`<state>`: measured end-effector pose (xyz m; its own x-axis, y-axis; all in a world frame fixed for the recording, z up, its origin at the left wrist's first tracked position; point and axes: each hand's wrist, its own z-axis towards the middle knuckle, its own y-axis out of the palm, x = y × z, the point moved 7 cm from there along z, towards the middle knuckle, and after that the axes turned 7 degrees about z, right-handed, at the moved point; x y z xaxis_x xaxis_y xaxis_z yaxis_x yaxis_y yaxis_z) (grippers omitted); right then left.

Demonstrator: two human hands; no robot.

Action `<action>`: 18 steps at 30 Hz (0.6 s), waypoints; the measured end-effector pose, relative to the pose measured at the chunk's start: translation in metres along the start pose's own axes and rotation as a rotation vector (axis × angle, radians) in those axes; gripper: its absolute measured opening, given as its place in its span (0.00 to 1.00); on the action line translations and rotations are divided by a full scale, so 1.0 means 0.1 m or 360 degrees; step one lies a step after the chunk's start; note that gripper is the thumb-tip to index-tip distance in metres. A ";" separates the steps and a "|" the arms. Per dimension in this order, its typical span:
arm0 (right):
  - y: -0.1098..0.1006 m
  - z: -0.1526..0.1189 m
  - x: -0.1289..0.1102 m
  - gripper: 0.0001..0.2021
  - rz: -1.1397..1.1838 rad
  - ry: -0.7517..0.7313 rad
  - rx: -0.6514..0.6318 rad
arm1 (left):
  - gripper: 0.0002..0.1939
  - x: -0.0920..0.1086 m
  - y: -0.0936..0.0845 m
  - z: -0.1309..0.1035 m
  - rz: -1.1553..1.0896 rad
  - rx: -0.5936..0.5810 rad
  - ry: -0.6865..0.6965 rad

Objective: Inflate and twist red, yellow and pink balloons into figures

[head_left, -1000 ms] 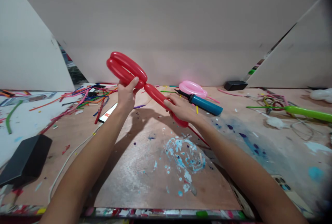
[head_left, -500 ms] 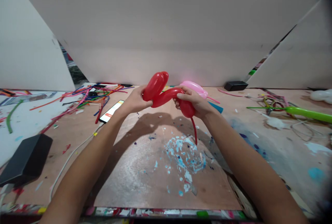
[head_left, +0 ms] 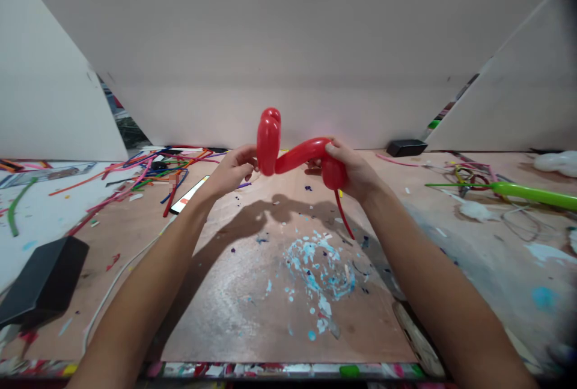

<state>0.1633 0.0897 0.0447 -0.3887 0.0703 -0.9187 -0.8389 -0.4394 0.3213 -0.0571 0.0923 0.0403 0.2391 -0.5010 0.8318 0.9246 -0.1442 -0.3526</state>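
Note:
A red balloon [head_left: 303, 153] is held up above the middle of the table. Its left end is twisted into upright bubbles, a long curved section runs right, and a thin uninflated tail hangs from a bulge at the right. My right hand [head_left: 354, 169] is wrapped round the curved part near that bulge. Beside the upright bubbles is my left hand [head_left: 238, 168], its fingers curled and apart, the fingertips at the balloon's left edge; it is not closed round the balloon.
A phone [head_left: 189, 196] and a heap of thin uninflated balloons [head_left: 148, 174] lie at the left, near a black box [head_left: 47, 281]. A smaller black box [head_left: 406, 148] stands at the back. To the right are a green balloon [head_left: 536, 194] and a white one [head_left: 556, 164].
My left hand has let go of the bubbles, which now stand more upright. The right hand and its part of the balloon have moved slightly right, and the pink balloon behind is hidden.

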 end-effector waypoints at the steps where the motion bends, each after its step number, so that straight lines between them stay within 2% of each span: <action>1: -0.04 0.00 -0.01 0.16 -0.0033 0.0023 -0.0005 | 0.19 0.02 -0.05 0.01 -0.0081 0.0073 0.0043; 5: -0.12 -0.04 0.11 0.17 -0.0176 0.0318 -0.0179 | 0.19 0.06 -0.28 -0.01 -0.0394 0.0577 0.0147; 7: -0.12 -0.07 0.20 0.17 -0.0264 0.0473 -0.0285 | 0.17 0.09 -0.35 -0.04 -0.0520 0.0748 0.0162; 10: -0.11 -0.11 0.27 0.15 -0.0368 0.0591 -0.0385 | 0.16 0.14 -0.40 -0.05 -0.0639 0.0797 0.0176; 13: -0.13 -0.10 0.28 0.15 -0.0444 0.0582 -0.0415 | 0.16 0.16 -0.42 -0.06 -0.0695 0.0781 0.0165; 18: -0.11 -0.08 0.29 0.22 -0.0667 0.0528 -0.0478 | 0.15 0.13 -0.32 -0.05 -0.0650 0.0748 0.0160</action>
<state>0.1641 0.0890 0.0130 0.1311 0.0306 -0.9909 -0.7320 -0.6710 -0.1176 -0.0852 0.0861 0.0608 -0.1687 -0.5658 0.8071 0.9724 0.0383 0.2301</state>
